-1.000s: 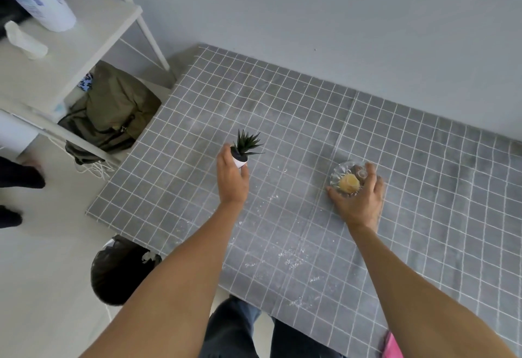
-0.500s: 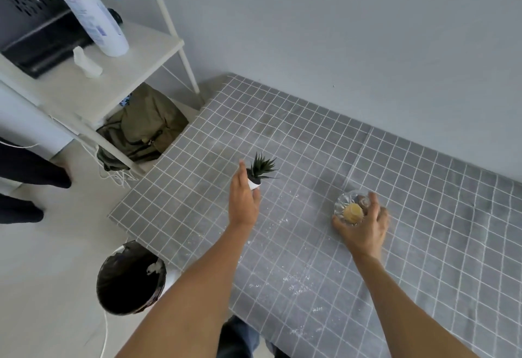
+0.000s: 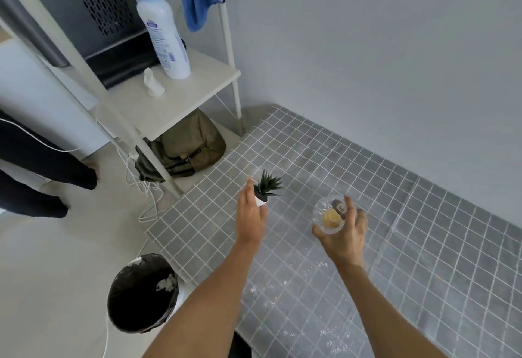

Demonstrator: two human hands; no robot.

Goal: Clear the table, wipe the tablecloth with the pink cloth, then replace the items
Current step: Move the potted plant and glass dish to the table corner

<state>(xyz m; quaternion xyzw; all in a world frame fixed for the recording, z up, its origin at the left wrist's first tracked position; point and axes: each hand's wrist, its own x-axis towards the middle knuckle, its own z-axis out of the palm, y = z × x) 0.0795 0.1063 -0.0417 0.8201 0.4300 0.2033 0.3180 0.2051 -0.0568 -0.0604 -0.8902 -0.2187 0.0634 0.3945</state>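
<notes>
Clearing step: left hand point(image 3: 250, 217) grips small potted plant point(image 3: 267, 188), right hand point(image 3: 346, 234) fingers curled round glass bowl point(image 3: 330, 217), both over the gritty tablecloth point(image 3: 423, 244) (likely bound for the shelf point(image 3: 180, 100)).

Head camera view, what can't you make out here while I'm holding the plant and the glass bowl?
- Small plant: the left hand covers most of its white pot.
- Glass bowl: the right hand hides its near side and base.
- White bottle: label print too small.
- Pink cloth: not in view.
- Tablecloth: cut off by the right edge.
</notes>
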